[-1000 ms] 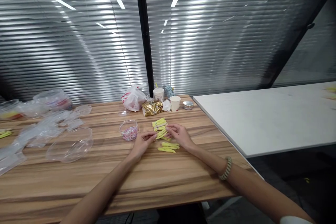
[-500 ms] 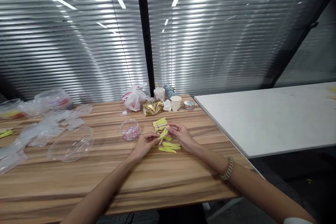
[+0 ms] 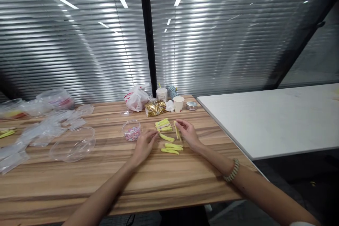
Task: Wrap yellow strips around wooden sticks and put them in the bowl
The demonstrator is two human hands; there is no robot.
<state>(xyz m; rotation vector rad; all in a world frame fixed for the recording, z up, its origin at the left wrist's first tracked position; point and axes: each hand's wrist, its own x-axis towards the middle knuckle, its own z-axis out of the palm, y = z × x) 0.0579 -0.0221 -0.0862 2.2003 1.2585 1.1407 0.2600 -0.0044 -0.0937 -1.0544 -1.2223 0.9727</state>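
Note:
My right hand [image 3: 188, 135] pinches the top of a folded yellow strip [image 3: 177, 131], which hangs down from the fingertips. My left hand [image 3: 144, 145] has its thumb and fingers pressed together at the left end of a small stack of yellow strips [image 3: 163, 124]; what they hold, if anything, is too small to make out. Below that stack a single curved yellow strip [image 3: 166, 137] lies on the wood. Nearer to me are more loose yellow strips [image 3: 173, 146]. A clear round tub [image 3: 131, 123] of small pink and purple bits, perhaps rubber bands, stands left of my left hand.
Along the back of the wooden table [image 3: 148, 183] are a white plastic bag [image 3: 137, 100], a gold packet [image 3: 155, 108], a paper cup [image 3: 178, 104] and a silver tin [image 3: 191, 105]. A clear plastic lid [image 3: 72, 144] and clear bags [image 3: 45, 127] lie left. A white table [image 3: 265, 123] adjoins at right.
My hands have moved apart. The yellow strip, earlier between both hands, has gone right with my right hand and now hangs down. The curved strip beneath is uncovered.

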